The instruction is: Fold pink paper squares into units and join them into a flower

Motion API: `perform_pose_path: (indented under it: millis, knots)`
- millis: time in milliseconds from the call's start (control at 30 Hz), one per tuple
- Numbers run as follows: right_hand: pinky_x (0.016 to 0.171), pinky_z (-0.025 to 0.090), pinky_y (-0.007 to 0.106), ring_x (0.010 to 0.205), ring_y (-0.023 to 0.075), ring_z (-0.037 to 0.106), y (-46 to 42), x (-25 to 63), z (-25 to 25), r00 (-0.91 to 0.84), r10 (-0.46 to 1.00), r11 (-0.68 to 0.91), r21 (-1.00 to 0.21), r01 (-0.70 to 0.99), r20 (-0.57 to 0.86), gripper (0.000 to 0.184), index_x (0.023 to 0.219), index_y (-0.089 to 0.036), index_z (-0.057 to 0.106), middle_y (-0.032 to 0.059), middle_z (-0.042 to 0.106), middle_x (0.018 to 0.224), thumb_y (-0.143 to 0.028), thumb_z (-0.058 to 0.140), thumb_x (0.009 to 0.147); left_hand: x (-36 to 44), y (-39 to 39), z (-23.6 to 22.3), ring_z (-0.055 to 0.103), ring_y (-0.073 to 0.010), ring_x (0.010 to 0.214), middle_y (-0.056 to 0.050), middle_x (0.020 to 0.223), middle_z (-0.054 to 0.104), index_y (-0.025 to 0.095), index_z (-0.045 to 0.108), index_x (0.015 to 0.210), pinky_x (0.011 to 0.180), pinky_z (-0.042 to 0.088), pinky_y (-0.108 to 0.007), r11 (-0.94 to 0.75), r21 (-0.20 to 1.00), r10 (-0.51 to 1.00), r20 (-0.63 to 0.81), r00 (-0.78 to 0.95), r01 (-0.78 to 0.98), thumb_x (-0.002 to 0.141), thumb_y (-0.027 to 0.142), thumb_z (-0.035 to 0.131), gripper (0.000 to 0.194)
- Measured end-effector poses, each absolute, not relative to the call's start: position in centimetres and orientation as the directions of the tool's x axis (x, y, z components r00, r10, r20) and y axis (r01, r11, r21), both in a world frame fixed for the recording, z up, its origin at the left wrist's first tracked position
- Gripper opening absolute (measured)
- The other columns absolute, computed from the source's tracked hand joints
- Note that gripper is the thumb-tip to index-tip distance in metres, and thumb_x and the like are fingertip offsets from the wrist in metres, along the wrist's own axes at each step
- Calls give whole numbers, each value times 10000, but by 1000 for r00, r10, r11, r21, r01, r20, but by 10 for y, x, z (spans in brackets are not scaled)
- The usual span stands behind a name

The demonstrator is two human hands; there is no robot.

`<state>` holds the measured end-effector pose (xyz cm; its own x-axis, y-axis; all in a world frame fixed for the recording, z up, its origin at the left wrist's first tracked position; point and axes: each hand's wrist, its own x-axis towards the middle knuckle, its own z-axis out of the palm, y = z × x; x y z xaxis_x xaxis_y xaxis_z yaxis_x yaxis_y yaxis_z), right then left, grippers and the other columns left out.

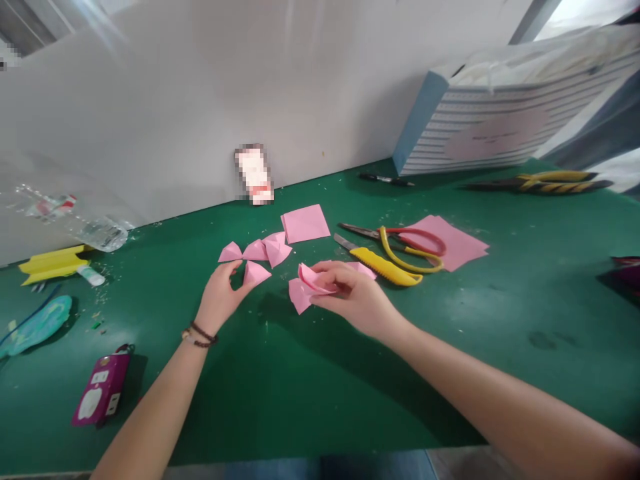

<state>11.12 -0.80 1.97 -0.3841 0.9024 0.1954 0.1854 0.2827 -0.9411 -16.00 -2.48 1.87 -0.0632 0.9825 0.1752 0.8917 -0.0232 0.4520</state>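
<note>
A clear plastic bottle (107, 233) rests by the wall at the far left of the green table (300, 393); a purple case (103, 387) lies nearer the person, presumably set aside to give the left arm room. The left hand (223, 293) has its fingers parted around the near folded pink piece (256, 274); whether they bear on it cannot be told. Further folded pieces (256, 250) sit just beyond, apparently grouped for easy reach. A flat pink sheet (306, 224) lies beyond and to the right of these. The right hand (363, 297) grasps a folded pink bundle (311, 280) between thumb and fingers, its folds facing left, probably to keep the layers together. Right of that hand, a yellow-handled knife (385, 265) and scissors (415, 243) lie side by side; the scissors overlap more pink sheets (467, 247), perhaps holding them down
</note>
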Motion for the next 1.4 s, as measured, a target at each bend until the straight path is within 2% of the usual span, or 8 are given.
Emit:
perform_pose_path:
  millis: [267, 467, 567, 833, 900, 1000, 1133, 1400]
  knots:
    - [764, 574, 336, 878, 192, 678, -8, 112, 16, -440, 813, 534, -788, 307, 381, 256, 817, -250, 738, 24, 725, 879, -75, 559, 762, -158, -17, 12, 618, -250, 1052, -84, 1145, 677, 206, 650, 1089, 948, 480, -412, -72, 467, 979, 200, -25, 882, 820, 312, 616, 291]
    - [689, 580, 316, 812, 190, 683, -9, 111, 23, -474, 824, 481, -824, 298, 309, 184, 923, -209, 738, 63, 734, 923, -336, 642, 833, -163, -18, 13, 651, -212, 890, -78, 1083, 680, 203, 642, 1072, 833, 540, -363, -28, 499, 972, 215, -92, 866, 816, 320, 600, 285]
    - [728, 575, 329, 835, 188, 681, -10, 112, 24, -481, 825, 469, -835, 288, 297, 193, 906, -215, 729, 52, 740, 919, -292, 553, 889, -167, -17, 11, 655, -207, 879, -75, 1065, 676, 199, 642, 1080, 820, 548, -349, -14, 498, 974, 204, -101, 867, 805, 335, 611, 308]
    - [627, 564, 291, 788, 174, 682, -11, 110, 16, -365, 909, 314, -906, 284, 201, 148, 985, -215, 517, 43, 703, 884, -252, 570, 852, -143, -30, 33, 537, -304, 1176, -102, 1209, 628, 208, 634, 1118, 1048, 409, -493, -74, 486, 948, 306, -90, 871, 761, 405, 694, 413]
    - [651, 562, 301, 817, 180, 686, -13, 110, 18, -399, 896, 329, -896, 297, 197, 128, 992, -218, 508, 52, 705, 911, -264, 543, 878, -121, -45, 43, 546, -270, 1177, -84, 1255, 597, 230, 620, 1145, 1015, 466, -444, -114, 674, 951, 286, -115, 730, 814, 408, 642, 377]
    - [655, 548, 294, 789, 173, 680, -17, 109, 22, -452, 864, 387, -868, 313, 222, 72, 939, -212, 532, 52, 696, 902, -269, 518, 897, -88, -66, 47, 594, -243, 1132, -68, 1294, 587, 260, 559, 1261, 872, 571, -375, 86, 960, 989, -115, 96, 267, 900, 414, 524, 393]
    - [648, 532, 272, 765, 157, 651, -20, 108, 25, -447, 864, 396, -863, 314, 234, 113, 898, -202, 561, 49, 678, 882, -301, 509, 917, -68, -73, 37, 608, -228, 1101, -62, 1282, 603, 240, 593, 1224, 880, 560, -345, 267, 962, 955, -256, 147, -60, 911, 401, 525, 358]
    - [724, 533, 307, 904, 187, 605, -16, 106, 20, -392, 865, 440, -849, 293, 314, 44, 833, -200, 622, 71, 612, 976, -209, 581, 844, -75, -71, 29, 656, -165, 899, -39, 995, 684, 186, 663, 990, 828, 567, -313, 352, 894, 935, -326, 136, -276, 811, 292, 699, 212]
